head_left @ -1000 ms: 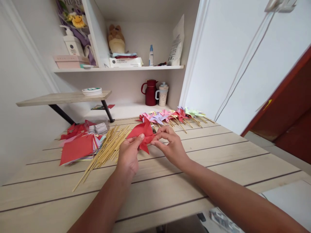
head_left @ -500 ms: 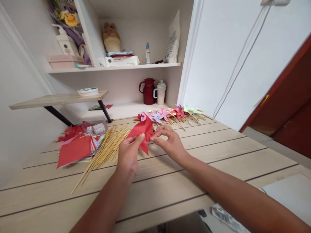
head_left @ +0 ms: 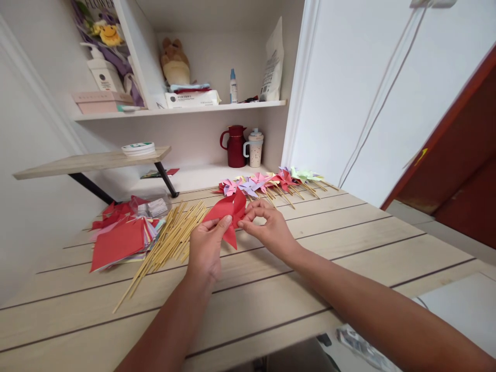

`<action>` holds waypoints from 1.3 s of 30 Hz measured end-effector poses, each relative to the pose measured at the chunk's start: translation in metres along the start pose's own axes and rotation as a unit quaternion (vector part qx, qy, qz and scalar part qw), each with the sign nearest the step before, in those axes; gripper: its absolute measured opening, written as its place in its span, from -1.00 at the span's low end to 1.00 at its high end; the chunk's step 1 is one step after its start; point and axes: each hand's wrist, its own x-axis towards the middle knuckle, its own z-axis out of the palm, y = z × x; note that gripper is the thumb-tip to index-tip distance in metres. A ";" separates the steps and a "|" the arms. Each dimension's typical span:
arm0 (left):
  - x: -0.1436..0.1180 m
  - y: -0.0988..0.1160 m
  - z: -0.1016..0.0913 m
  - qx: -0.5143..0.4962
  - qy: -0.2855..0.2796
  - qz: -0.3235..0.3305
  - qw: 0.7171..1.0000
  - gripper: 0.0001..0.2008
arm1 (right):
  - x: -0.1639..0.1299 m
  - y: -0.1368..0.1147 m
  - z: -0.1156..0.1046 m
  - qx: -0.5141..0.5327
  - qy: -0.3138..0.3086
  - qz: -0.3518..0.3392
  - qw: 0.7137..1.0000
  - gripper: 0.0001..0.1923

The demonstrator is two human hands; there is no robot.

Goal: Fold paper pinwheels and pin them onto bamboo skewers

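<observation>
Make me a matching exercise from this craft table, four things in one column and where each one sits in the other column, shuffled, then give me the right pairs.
Things:
1. folded red paper
2. bamboo sticks
3. finished pinwheels
4. dark red jug

Places:
A. on the low white shelf, beside a speckled cup
B. in a row at the far edge of the table
C. held between the left hand and the right hand
D. in a loose pile next to the stack of coloured paper

Pairs: 1-C, 2-D, 3-B, 4-A
</observation>
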 end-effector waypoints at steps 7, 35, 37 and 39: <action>0.001 -0.002 0.000 -0.001 -0.003 -0.003 1.000 -0.63 | 0.000 -0.001 0.000 0.005 0.000 0.010 1.000 -0.78; -0.002 0.000 0.003 0.010 -0.008 0.018 1.000 -0.65 | 0.001 -0.004 -0.001 0.044 -0.014 0.053 0.998 -0.70; -0.003 0.000 0.003 0.015 -0.008 0.016 1.000 -0.66 | 0.001 -0.002 0.000 0.043 -0.018 0.052 0.998 -0.71; -0.004 0.001 0.004 0.025 -0.006 0.018 1.000 -0.68 | 0.000 -0.001 0.000 0.043 -0.017 0.048 0.998 -0.70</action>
